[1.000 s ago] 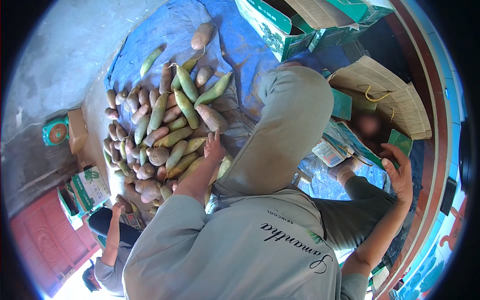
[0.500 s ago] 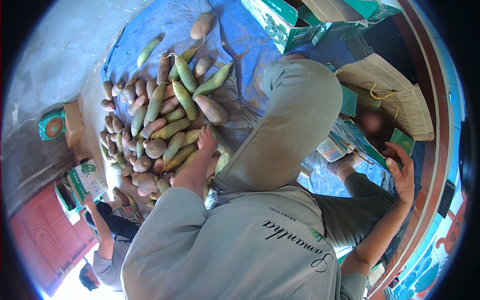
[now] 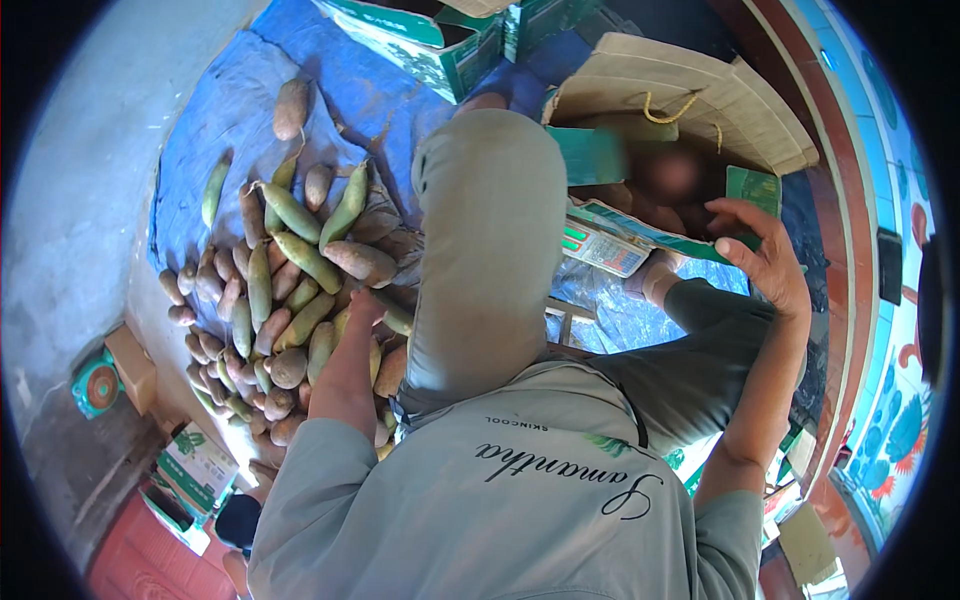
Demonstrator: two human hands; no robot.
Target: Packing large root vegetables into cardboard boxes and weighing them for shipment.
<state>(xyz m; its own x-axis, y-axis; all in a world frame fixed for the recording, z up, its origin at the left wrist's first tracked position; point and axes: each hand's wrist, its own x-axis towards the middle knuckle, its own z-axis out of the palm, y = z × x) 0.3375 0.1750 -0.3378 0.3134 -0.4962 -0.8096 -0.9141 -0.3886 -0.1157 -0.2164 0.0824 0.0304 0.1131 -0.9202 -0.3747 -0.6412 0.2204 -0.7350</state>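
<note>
Root vegetables (image 3: 259, 285), green and reddish-brown, lie heaped across a blue tarp (image 3: 238, 95) and the floor beside it, left of the seated person's raised knee (image 3: 490, 190). The left hand (image 3: 366, 307) reaches to the heap's near right edge; whether its fingers pinch a root cannot be told. The right hand (image 3: 768, 245), thumb spread from fingers, rests at the rim of an open carton (image 3: 690, 85), beside a scale (image 3: 612, 250).

A creased blue plastic sheet (image 3: 228, 110) is spread out flat. On it, long green root vegetables (image 3: 259, 283) and stubbier reddish-brown root vegetables (image 3: 362, 263) are loosely heaped; an open green-and-white cardboard box (image 3: 472, 66) is set near its far edge.
</note>
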